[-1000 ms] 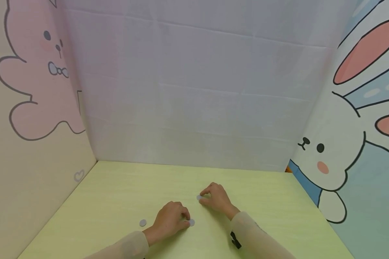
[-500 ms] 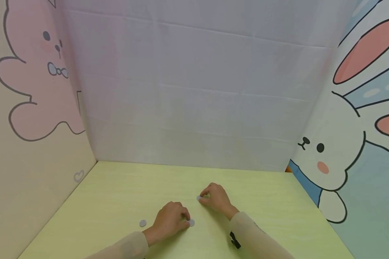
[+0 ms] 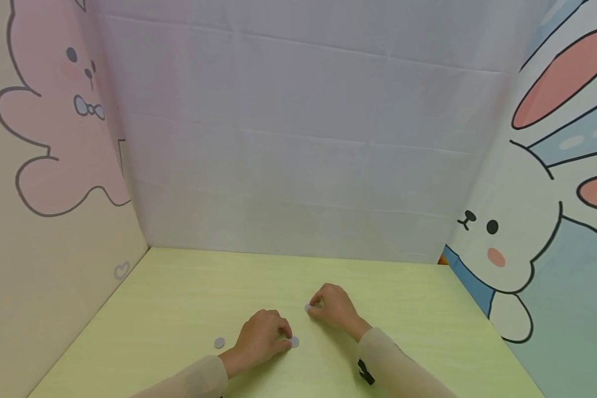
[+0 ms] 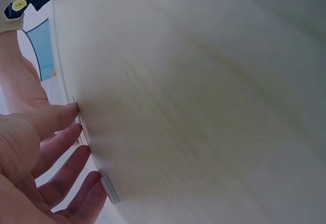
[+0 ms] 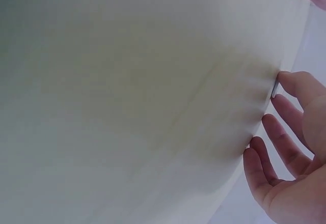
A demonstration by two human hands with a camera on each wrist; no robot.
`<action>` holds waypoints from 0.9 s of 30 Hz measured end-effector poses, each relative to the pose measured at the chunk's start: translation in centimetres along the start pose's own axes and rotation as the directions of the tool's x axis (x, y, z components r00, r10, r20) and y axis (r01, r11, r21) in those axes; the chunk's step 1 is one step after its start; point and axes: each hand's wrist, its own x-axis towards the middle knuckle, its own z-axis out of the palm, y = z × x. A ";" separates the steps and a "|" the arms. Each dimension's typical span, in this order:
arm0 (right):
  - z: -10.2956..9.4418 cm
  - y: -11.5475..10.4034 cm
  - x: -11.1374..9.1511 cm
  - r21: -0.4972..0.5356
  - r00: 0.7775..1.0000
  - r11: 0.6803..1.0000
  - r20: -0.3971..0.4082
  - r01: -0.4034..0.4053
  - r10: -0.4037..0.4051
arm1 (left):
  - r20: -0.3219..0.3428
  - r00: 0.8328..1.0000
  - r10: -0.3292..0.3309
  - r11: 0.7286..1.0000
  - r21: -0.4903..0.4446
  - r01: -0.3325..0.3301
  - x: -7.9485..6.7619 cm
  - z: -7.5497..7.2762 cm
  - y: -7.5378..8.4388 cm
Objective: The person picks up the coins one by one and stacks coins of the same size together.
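Observation:
Low over the pale yellow-green tabletop (image 3: pixel 204 293), my left hand (image 3: pixel 260 338) pinches a small grey round disc (image 3: pixel 294 342) between thumb and index finger. Farther back and to the right, my right hand (image 3: pixel 335 307) holds a second grey disc (image 3: pixel 307 308) by its edge in the same way. That disc (image 5: pixel 275 88) shows edge-on between thumb and forefinger in the right wrist view, the other fingertips resting at the table surface. A third disc (image 3: pixel 219 342) lies flat to the left of my left hand. In the left wrist view its edge (image 4: pixel 109 190) looks layered, close by the little finger.
A white cloth wall (image 3: pixel 298 166) closes off the back of the table. Printed side panels stand left and right, with a pink bear (image 3: pixel 64 138) and a white rabbit (image 3: pixel 507 232). A black strap piece (image 3: pixel 365 372) hangs at the right sleeve.
My right hand and its disc have shifted slightly toward me and to the right. The left hand and the loose disc stay where they were.

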 end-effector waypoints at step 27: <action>-0.4 -1.8 -4.1 0.079 0.992 0.993 0.078 0.092 -0.098 | 0.009 1.000 -0.025 0.999 -0.020 0.025 0.1 0.0 0.1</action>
